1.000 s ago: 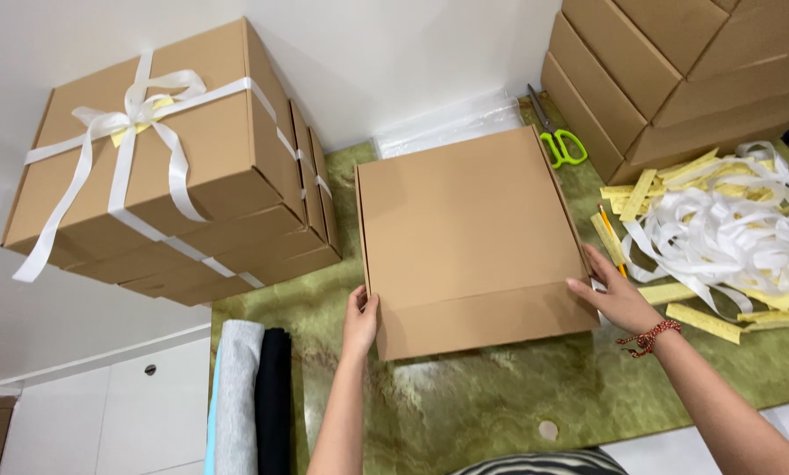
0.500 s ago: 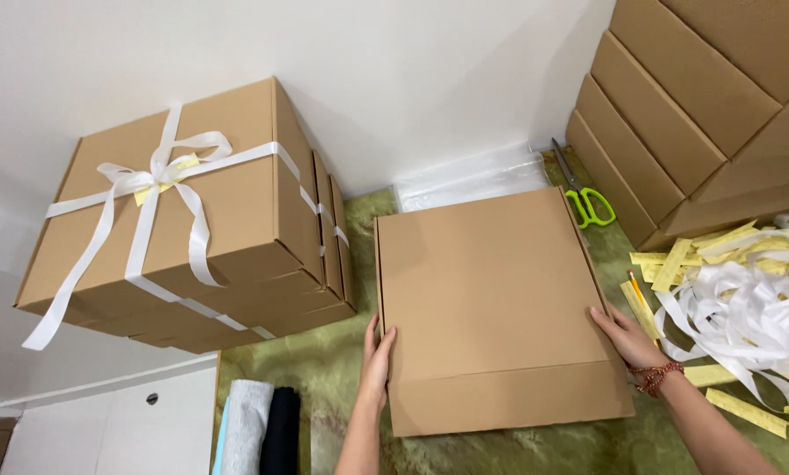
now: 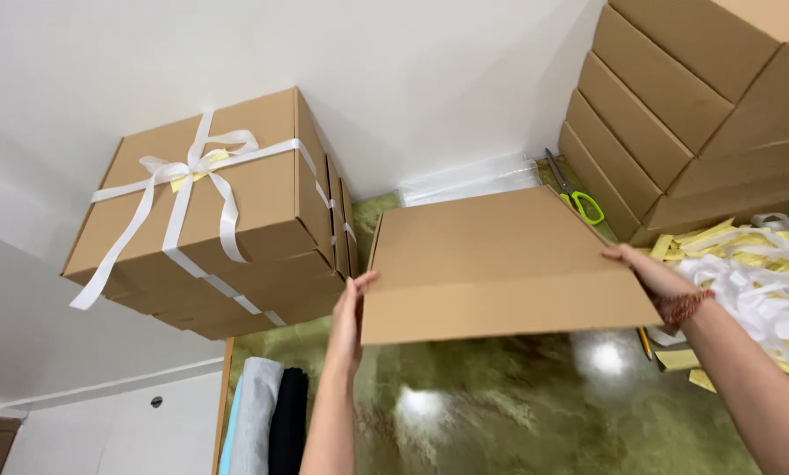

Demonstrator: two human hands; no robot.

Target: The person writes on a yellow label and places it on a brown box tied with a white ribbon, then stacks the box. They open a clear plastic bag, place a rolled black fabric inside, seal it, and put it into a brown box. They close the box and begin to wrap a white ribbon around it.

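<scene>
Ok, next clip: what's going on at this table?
A person holds a flat brown cardboard box between both hands, the left hand on its left edge and the right hand on its right edge, lifted above the green marbled table. To the left stands a stack of ribbon-tied boxes; at the right, a stack of plain boxes, green-handled scissors and a heap of white ribbon and yellow strips.

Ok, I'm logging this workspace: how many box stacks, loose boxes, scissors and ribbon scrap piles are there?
Box stacks: 2 (ribboned stack, plain stack)
Loose box: 1
Scissors: 1
Ribbon scrap pile: 1
Total: 5
</scene>
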